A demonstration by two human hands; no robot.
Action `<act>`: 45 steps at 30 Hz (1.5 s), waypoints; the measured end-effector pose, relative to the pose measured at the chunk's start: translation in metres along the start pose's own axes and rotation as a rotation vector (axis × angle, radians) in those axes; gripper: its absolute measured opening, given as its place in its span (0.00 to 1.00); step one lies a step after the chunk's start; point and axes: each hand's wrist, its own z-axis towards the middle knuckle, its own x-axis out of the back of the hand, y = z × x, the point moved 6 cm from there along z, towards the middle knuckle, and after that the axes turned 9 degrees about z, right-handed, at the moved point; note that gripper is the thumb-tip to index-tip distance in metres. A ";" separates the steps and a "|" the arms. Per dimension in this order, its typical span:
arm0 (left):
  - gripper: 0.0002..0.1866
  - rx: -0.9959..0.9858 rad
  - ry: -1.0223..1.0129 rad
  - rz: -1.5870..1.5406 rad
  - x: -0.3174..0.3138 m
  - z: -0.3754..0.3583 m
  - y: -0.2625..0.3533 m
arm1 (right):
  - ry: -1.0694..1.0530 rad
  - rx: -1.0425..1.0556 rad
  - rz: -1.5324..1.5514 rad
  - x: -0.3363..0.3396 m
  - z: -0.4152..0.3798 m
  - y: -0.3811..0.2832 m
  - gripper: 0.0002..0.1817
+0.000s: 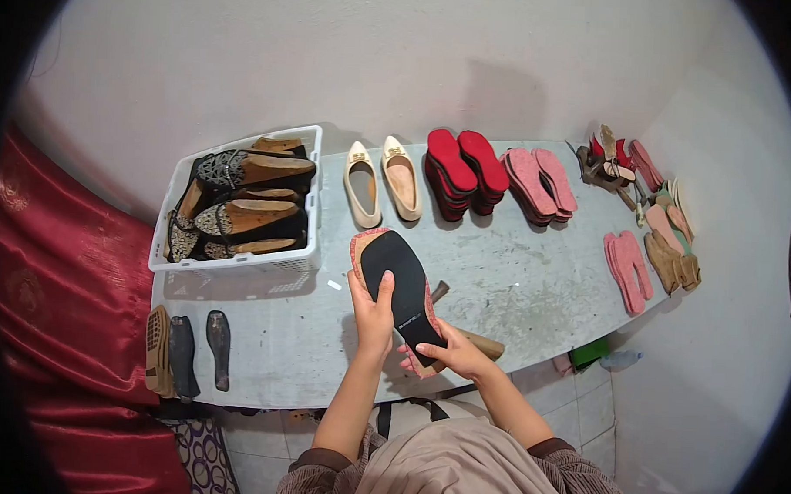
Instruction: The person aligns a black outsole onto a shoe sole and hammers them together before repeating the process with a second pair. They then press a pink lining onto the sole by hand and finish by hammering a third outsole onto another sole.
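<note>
Right of the white basket (238, 261) we see cream shoes (401, 182); also right but nearer, our left grip (375, 320) and right grip (462, 349) hold a black-faced sole (391, 262), partly hiding a wooden handle (486, 344). Under the basket is a scuffed table (515, 303), behind it a pale wall (376, 63).

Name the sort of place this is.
Likely a small shoemaking workspace: embellished shoes on what look like wooden lasts sit in a white plastic basket, red sole-shaped pieces are stacked nearby, and a black sole-shaped piece is being held.

Ribbed brown sleeves (589, 489), darker cuffs (550, 447)
</note>
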 end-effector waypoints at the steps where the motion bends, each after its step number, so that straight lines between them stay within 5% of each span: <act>1: 0.15 0.027 -0.017 -0.029 -0.011 0.000 -0.009 | 0.026 -0.001 0.013 0.007 -0.007 -0.007 0.31; 7: 0.21 0.285 0.021 -0.275 -0.085 -0.036 -0.047 | 0.061 0.100 -0.035 0.074 -0.032 -0.033 0.24; 9: 0.21 0.457 -0.132 -0.343 -0.113 -0.046 -0.061 | 0.090 0.087 -0.073 0.093 -0.040 -0.042 0.21; 13: 0.25 0.439 -0.088 -0.376 -0.135 -0.049 -0.082 | -0.013 0.139 -0.312 0.131 -0.049 -0.041 0.20; 17: 0.23 0.384 0.108 -0.243 -0.129 -0.054 -0.080 | 0.016 0.001 0.001 0.175 -0.044 -0.017 0.27; 20: 0.20 0.373 0.196 -0.242 -0.115 -0.065 -0.083 | 0.181 -0.026 -0.733 0.194 -0.040 -0.011 0.20; 21: 0.19 0.376 0.221 -0.223 -0.110 -0.069 -0.087 | 0.156 -0.042 -0.732 0.196 -0.039 0.002 0.20; 23: 0.19 0.232 0.361 -0.140 -0.093 -0.071 -0.098 | 0.004 0.173 -1.238 0.196 -0.033 0.025 0.20; 24: 0.21 0.092 0.475 -0.060 -0.088 -0.071 -0.091 | -0.021 0.073 -1.310 0.194 -0.029 0.034 0.20; 29: 0.30 0.146 0.565 0.163 -0.077 -0.081 -0.088 | -0.033 0.143 -1.568 0.181 -0.019 0.048 0.20; 34: 0.31 -0.027 0.530 0.277 -0.089 -0.077 -0.066 | -0.011 -0.119 -1.438 0.206 -0.007 0.016 0.25; 39: 0.29 -0.066 0.467 0.317 -0.108 -0.072 -0.052 | -0.072 0.052 -1.181 0.229 -0.023 -0.028 0.29; 41: 0.28 -0.077 0.452 0.350 -0.112 -0.070 -0.049 | 0.015 -0.330 -0.371 0.228 -0.050 -0.041 0.25; 43: 0.28 -0.085 0.433 0.203 -0.113 -0.072 -0.049 | 0.086 -0.348 -0.202 0.225 -0.069 -0.071 0.23; 45: 0.28 -0.080 0.446 0.230 -0.114 -0.073 -0.046 | -0.091 -0.280 0.201 0.226 -0.086 -0.095 0.24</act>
